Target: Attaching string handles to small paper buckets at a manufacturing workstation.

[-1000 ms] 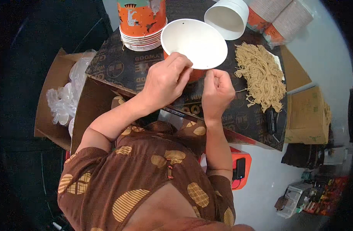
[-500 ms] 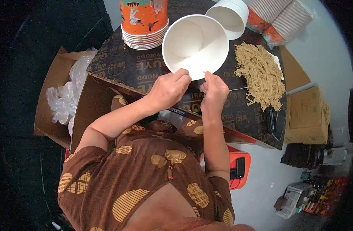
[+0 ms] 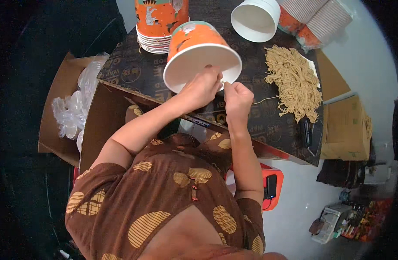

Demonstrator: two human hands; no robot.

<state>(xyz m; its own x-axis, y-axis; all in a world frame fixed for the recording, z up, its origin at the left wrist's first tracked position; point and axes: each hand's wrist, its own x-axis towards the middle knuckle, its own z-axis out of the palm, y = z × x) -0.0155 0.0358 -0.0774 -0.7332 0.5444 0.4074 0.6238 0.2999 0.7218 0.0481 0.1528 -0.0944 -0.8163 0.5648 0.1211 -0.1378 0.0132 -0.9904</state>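
An orange printed paper bucket [image 3: 198, 39] lies tipped over the dark table, its white mouth turned toward me. My left hand [image 3: 202, 88] reaches into the mouth and grips the near right part of the rim. Against that same spot my right hand [image 3: 239, 100] pinches the end of a thin tan cord [image 3: 265, 101]. The cord runs from under the right hand to a heap of tan cords [image 3: 292, 82] on the table. Both hands' fingertips almost meet, and they partly hide the cord's end at the rim.
A stack of orange buckets [image 3: 163, 26] stands at the far left, behind the held one. A white bucket [image 3: 255, 21] lies on its side at the back, near wrapped bucket stacks [image 3: 324, 26]. Cartons flank the table: an open one [image 3: 55, 117] left, another [image 3: 346, 130] right.
The bucket has swung so its orange outside shows and its mouth tilts down toward me. My left hand has moved farther into the mouth; the right hand stays close at the rim.
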